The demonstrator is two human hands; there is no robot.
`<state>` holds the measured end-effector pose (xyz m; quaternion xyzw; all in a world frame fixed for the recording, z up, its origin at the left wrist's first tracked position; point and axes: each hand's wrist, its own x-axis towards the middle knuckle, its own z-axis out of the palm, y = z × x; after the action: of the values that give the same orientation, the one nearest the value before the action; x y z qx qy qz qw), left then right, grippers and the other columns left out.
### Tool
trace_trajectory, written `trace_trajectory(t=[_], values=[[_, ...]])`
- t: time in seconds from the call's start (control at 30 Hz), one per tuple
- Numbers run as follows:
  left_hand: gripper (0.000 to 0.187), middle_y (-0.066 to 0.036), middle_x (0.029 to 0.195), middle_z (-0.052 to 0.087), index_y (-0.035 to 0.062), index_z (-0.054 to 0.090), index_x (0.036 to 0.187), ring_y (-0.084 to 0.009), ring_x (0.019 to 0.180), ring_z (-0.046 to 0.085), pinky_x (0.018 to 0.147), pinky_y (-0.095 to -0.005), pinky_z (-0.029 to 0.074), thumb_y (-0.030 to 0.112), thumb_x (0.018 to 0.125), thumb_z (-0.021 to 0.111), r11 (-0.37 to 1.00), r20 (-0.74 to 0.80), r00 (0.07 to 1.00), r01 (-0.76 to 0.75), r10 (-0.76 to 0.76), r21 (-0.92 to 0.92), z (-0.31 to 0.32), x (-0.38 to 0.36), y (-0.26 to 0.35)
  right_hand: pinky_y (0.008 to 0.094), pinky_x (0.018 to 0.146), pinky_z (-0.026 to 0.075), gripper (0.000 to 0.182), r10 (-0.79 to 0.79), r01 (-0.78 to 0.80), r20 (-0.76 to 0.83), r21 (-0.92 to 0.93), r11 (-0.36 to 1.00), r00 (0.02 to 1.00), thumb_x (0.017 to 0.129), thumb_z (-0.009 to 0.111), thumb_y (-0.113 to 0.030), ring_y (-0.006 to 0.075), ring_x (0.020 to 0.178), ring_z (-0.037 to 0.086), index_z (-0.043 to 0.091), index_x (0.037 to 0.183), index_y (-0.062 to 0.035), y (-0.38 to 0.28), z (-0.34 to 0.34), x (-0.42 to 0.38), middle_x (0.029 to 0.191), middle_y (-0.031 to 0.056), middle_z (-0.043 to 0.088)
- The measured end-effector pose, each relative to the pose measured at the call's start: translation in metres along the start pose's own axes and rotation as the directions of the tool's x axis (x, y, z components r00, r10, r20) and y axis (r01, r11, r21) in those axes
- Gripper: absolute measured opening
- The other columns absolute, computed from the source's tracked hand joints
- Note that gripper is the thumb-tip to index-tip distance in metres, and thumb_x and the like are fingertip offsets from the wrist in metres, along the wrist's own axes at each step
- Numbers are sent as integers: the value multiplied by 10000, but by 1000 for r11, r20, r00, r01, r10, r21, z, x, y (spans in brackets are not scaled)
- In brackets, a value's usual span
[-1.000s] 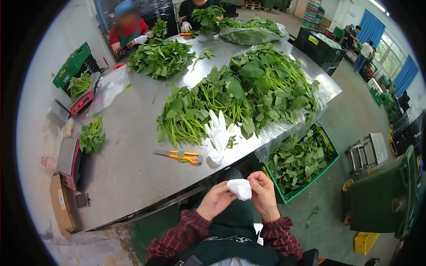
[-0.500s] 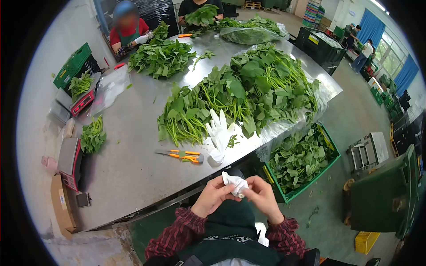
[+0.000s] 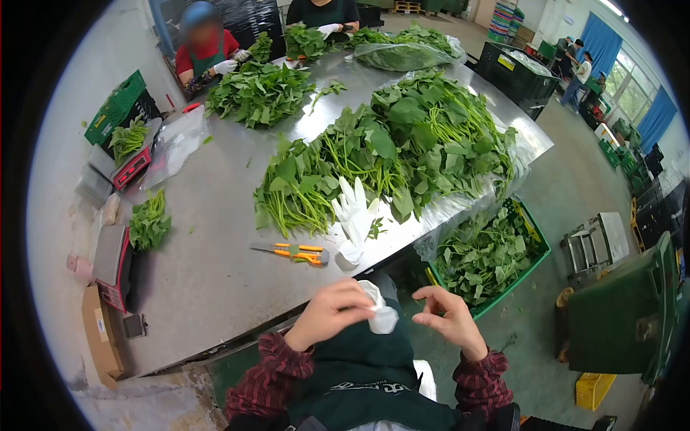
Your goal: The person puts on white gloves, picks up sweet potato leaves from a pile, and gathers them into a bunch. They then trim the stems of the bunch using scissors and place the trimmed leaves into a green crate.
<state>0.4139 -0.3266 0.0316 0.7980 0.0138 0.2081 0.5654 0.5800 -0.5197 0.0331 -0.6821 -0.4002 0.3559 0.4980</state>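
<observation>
My left hand (image 3: pixel 333 310) pinches a crumpled white glove (image 3: pixel 382 317) that hangs in front of my dark apron. To its right, my right hand (image 3: pixel 448 317) is empty, its thumb and forefinger apart. Another white glove (image 3: pixel 353 219) lies at the table's near edge against a large heap of leafy green stems (image 3: pixel 424 136). Left of that glove, an orange utility knife (image 3: pixel 291 251) rests on the metal table (image 3: pixel 208 287) with its blade pointing left.
A green crate (image 3: pixel 496 255) of leaves stands below the table's right edge. Red scales (image 3: pixel 117 269) and a small bunch (image 3: pixel 149 221) are at the left. Across the table, two people in white gloves handle greens. A green bin (image 3: pixel 618 309) stands at the right.
My right hand has let go of the white glove and moved right. My left hand has shifted slightly left, and the glove now hangs more open from it.
</observation>
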Motion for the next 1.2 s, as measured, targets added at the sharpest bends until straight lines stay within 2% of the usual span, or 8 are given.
trace_trajectory(t=[0.1,0.23,0.53,0.83,1.03,1.1,1.13,1.2], values=[[183,-27,729,541,71,619,767,-186,717,533,683,-320,427,154,677,755,900,154,951,-303,267,312,9,14,18,219,524,380,377,-151,143,206,57,988,967,764,711,-82,66,566,433,530,1093,-52,-35,13,5,635,-15,475],[257,-14,656,453,81,523,682,-188,713,498,849,-361,400,247,701,719,771,313,890,-447,332,453,-6,20,46,280,475,363,141,-320,367,403,-43,929,857,799,670,-134,157,534,463,558,820,-51,-29,9,13,638,47,456],[229,62,718,535,141,573,706,-84,727,571,824,-487,394,292,668,740,165,429,637,-660,640,733,-28,19,127,227,399,274,318,-732,776,394,-560,289,556,588,690,-137,86,476,379,680,903,-96,-129,-35,-16,600,-42,305],[110,54,791,576,139,588,707,-87,778,606,874,-581,333,145,797,651,-169,618,417,-723,667,670,-47,25,156,262,412,296,269,-826,787,258,-534,310,501,609,698,-23,149,470,409,655,874,-42,-169,-29,-29,571,13,322],[191,24,671,527,58,617,818,-139,571,510,572,-264,415,122,639,645,369,378,901,-433,214,822,-18,42,109,286,476,414,306,-798,737,164,-523,428,580,716,656,-15,192,550,506,577,997,78,-132,19,-15,683,74,502],[94,-26,714,568,45,612,874,-153,588,510,580,-289,441,90,791,616,819,-20,969,-197,246,539,-15,39,47,337,427,409,262,-626,660,209,-265,703,751,786,663,-246,239,482,517,601,915,-27,-82,48,-14,560,62,440],[94,-26,714,568,45,612,874,-153,588,510,580,-289,441,90,791,616,814,-12,967,-207,254,542,-8,35,40,333,535,488,412,-428,527,407,-170,833,807,825,637,-370,263,576,598,575,1009,-7,-57,57,-10,706,150,590],[100,-61,689,589,14,595,890,-160,590,555,564,-303,449,97,834,600,963,-511,816,236,-270,-131,21,28,31,371,612,494,468,-169,176,306,2,984,937,800,651,-391,295,608,592,561,961,39,-28,70,5,710,191,583]])
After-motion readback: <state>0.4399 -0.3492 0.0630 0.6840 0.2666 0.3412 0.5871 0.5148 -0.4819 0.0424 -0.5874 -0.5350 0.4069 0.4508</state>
